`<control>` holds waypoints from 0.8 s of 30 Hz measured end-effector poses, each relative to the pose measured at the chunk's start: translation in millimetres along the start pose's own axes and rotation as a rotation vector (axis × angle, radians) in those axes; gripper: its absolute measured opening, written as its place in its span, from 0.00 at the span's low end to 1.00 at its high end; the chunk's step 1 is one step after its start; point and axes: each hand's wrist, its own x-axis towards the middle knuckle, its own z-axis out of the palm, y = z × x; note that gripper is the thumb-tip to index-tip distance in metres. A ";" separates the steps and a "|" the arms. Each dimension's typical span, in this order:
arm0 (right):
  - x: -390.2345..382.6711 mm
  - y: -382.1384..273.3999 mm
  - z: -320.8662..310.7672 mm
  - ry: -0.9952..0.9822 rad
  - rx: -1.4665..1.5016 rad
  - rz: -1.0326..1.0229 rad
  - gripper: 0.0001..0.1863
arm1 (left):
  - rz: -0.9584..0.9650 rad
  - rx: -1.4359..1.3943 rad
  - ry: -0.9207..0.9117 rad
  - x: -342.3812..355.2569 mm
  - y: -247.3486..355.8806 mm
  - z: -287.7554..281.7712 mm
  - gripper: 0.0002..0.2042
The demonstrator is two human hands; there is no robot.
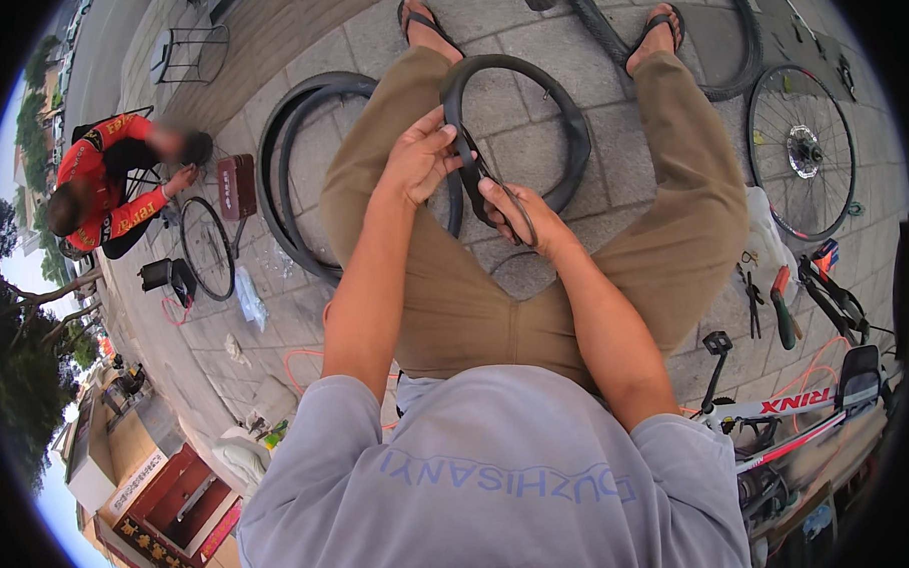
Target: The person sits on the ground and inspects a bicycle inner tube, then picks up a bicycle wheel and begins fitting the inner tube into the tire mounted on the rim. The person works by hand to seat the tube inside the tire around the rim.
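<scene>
Between my legs I hold a black rubber inner tube with a small valve stem on its upper arc. My left hand grips the tube's left side, its fingers wrapped near the upper bend. Just below and to the right, my right hand closes on the same tube, with its thumb on the rubber and a narrow curved dark section crossing its fingers; whether that section is a separate piece I cannot tell. A black tyre with a second loop lies on the paving beside my left leg.
A co-worker in a red top sits left beside a wheel and brown case. More rubber loops lie beyond my right foot. At right are a spoked wheel, hand tools and a white bicycle frame.
</scene>
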 end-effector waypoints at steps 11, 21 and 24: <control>-0.4 -3.2 -3.0 -0.062 0.025 0.087 0.36 | -0.052 0.003 0.104 -18.8 -20.9 -3.2 0.33; 1.8 1.1 -2.5 -0.094 0.116 0.094 0.36 | -0.075 -0.003 0.108 -13.9 -26.6 -9.5 0.38; 2.8 2.2 -2.1 -0.103 0.105 0.089 0.38 | -0.076 -0.007 0.108 -13.2 -26.3 -9.2 0.38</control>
